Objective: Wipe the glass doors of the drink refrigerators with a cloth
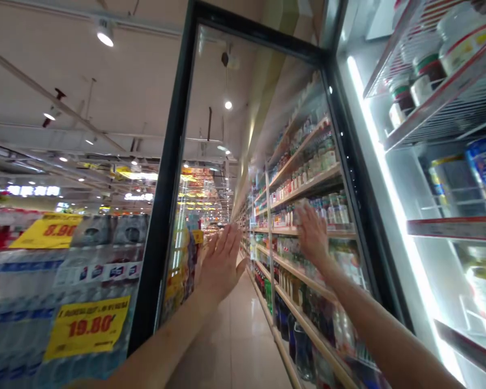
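Observation:
A tall glass door [227,135] in a black frame [168,178] stands open in front of me. My left hand [220,265] is raised flat at the glass, its fingers straight and slightly apart, with nothing in it. To its right, my right hand [314,235] is also up against the glass. Under its fingertips shows a small crumpled white cloth [302,209], blurred, so whether it is cloth or tissue is hard to make out. Shelves of bottles [308,183] and an aisle floor appear in or through the pane.
On the right is a lit cooler with wire shelves [449,124], jars [470,32] and cans [453,183]. Packs of bottled water [20,302] with yellow price signs [89,327] are stacked at the left. Spotlights [105,33] hang from the ceiling.

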The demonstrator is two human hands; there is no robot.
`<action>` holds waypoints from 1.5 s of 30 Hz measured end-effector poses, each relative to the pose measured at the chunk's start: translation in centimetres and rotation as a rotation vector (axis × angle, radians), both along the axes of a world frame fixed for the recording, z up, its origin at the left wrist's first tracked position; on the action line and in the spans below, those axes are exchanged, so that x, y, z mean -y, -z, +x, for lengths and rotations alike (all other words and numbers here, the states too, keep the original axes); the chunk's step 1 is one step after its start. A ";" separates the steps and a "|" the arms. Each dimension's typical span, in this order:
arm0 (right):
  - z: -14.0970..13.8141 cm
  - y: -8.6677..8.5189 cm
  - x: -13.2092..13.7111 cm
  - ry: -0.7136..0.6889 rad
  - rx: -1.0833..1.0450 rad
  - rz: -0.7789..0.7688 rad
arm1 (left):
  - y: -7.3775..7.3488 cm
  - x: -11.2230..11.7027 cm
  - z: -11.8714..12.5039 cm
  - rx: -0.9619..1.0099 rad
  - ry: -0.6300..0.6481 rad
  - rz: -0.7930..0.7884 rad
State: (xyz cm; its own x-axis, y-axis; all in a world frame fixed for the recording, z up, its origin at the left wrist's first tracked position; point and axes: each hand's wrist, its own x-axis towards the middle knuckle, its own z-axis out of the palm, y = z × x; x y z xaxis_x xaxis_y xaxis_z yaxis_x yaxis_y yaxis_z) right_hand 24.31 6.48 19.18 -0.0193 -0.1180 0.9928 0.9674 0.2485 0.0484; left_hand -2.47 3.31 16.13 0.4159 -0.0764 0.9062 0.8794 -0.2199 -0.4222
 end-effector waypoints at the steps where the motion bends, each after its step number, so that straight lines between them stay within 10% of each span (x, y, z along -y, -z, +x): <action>1: 1.0 -0.7 -0.3 -0.005 -0.171 0.031 | -0.1 0.1 -0.2 0.003 -0.004 0.002; 5: -0.7 -1.7 -0.6 -0.039 -0.243 0.084 | -1.0 0.0 -1.0 0.071 -0.017 0.015; 13: -11.4 3.7 0.9 -0.186 0.279 0.025 | -1.1 0.2 -1.8 -0.017 0.160 0.037; 18: -10.1 3.7 0.6 -0.315 0.176 0.084 | -1.6 0.7 2.5 -0.056 0.290 -0.081; 25: -5.9 4.5 0.3 -0.058 0.261 -0.041 | -2.0 -0.1 7.4 -0.043 -0.003 -0.023; 31: -2.7 5.3 -0.2 0.048 0.087 -0.065 | -5.1 0.7 2.5 -0.189 -0.029 0.030; 35: -2.5 6.6 -0.4 0.048 -0.052 -0.046 | -8.2 1.2 -0.5 0.071 -0.001 -0.066; 42: -2.4 6.9 -0.4 0.040 -0.021 -0.019 | -3.8 0.1 4.1 -0.258 0.048 -0.016; 45: -2.2 6.9 -0.5 0.041 -0.014 -0.011 | -5.6 0.2 1.1 -0.225 0.002 -0.039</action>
